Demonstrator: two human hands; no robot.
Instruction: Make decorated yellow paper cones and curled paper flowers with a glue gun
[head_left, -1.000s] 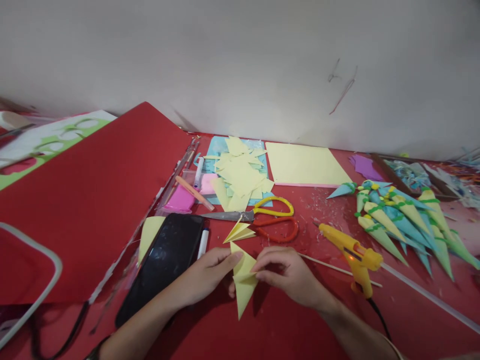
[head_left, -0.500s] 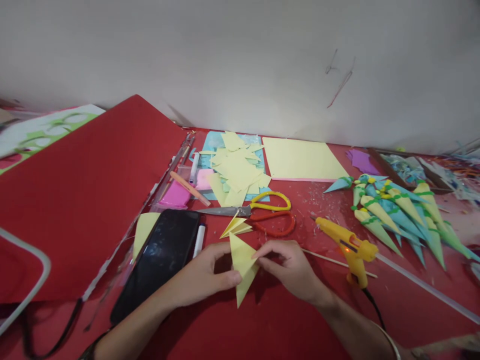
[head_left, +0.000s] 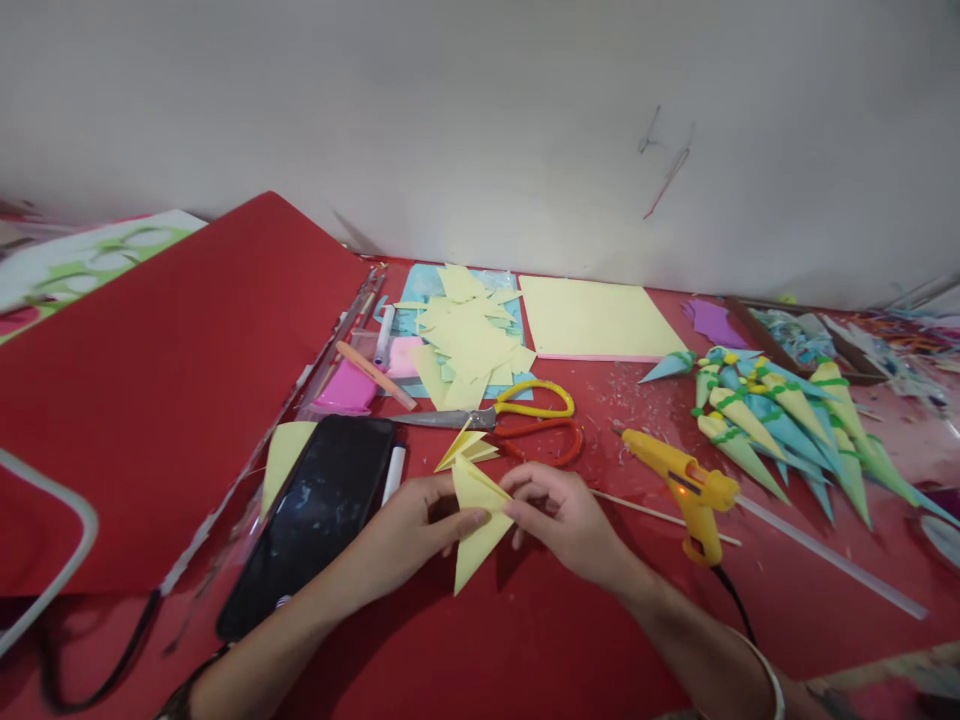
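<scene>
One folded yellow paper, left hand pinching its middle, right hand pinching its right corner, scissors beyond

Room lay right of the scissors, up to the hot-glue gun. Paper scraps blocked their far side, a smartphone their left, held paper their near side.

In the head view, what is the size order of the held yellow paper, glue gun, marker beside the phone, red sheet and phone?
1. Red sheet
2. Phone
3. Glue gun and held yellow paper: too alike to rank; the left hand hides some paper
4. Marker beside the phone
</scene>
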